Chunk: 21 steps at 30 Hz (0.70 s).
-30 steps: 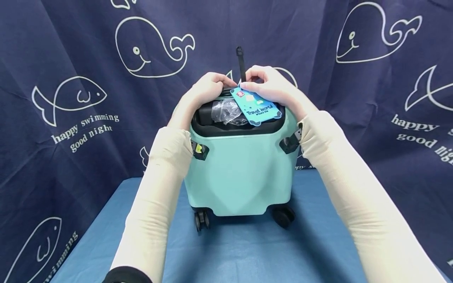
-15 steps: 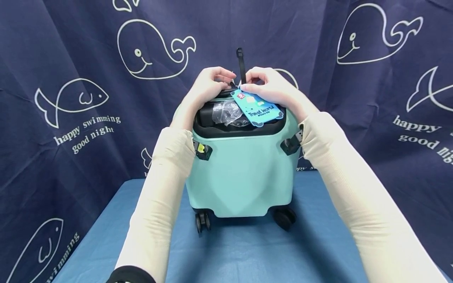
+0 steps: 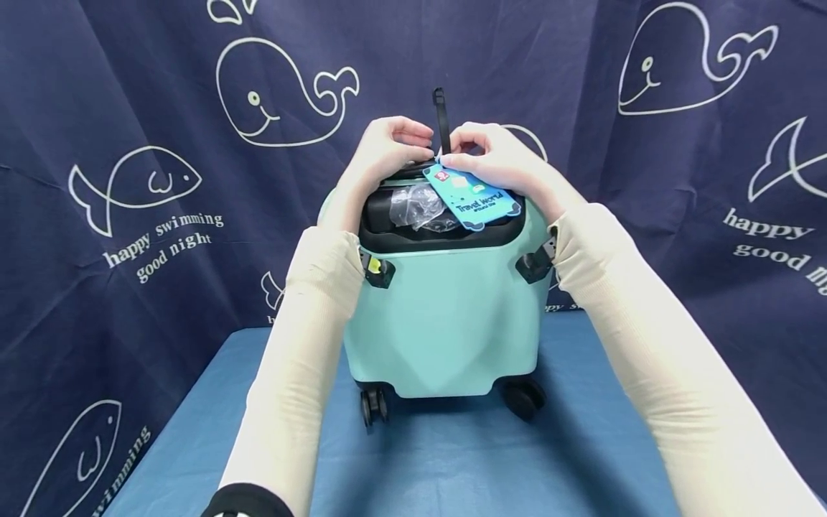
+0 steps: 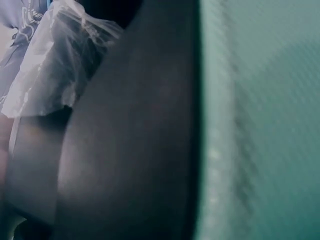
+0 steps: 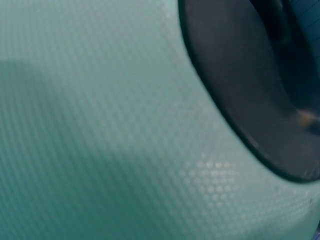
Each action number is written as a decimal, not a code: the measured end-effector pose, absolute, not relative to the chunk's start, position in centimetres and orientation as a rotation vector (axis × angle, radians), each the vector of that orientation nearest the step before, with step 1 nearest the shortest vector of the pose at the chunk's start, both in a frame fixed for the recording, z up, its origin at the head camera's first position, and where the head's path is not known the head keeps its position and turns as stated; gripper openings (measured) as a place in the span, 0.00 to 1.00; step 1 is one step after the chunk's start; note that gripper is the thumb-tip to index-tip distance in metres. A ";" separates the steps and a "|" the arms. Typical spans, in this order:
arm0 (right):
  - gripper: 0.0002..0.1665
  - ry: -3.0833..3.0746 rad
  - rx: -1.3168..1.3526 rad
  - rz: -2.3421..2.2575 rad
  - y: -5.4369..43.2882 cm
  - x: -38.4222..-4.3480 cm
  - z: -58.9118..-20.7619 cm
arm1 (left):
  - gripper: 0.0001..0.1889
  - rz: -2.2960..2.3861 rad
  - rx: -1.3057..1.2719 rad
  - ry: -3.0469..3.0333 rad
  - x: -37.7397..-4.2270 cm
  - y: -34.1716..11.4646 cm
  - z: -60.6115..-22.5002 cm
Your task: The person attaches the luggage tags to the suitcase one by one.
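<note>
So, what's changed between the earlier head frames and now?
The left hand has risen slightly at the top of the mint-green suitcase, its fingers lifting away from its thumb; whether it let go of anything is unclear. The whole view drifted slightly, backdrop included.

Stayed: right hand pinching at the top of the blue luggage tag, black strap upright, suitcase in place.

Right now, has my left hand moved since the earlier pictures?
Yes, your left hand has lifted slightly, judged against the suitcase in the head view.
</note>
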State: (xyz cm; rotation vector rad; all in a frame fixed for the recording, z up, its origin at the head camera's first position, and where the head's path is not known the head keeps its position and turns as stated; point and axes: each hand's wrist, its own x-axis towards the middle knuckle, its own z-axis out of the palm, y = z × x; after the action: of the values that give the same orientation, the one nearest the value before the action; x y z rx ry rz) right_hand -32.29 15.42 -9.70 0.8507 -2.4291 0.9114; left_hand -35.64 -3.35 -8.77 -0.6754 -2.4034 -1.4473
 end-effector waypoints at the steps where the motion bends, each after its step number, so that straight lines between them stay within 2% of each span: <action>1: 0.11 -2.429 0.851 0.912 15.4 -32.3 -9.7 | 0.19 -1.467 -0.672 -2.402 -35.6 -3.3 -8.7; 21: 0.08 -2.397 0.880 1.106 15.4 -31.9 -9.6 | 0.14 -1.545 -0.625 -2.297 -34.9 -3.4 -9.4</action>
State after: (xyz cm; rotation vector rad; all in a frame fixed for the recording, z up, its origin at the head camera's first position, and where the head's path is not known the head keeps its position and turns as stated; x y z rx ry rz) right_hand -31.87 15.40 -9.63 0.8801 -2.3965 1.1064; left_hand -34.88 -3.37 -9.42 -0.6249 -2.2968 -1.5447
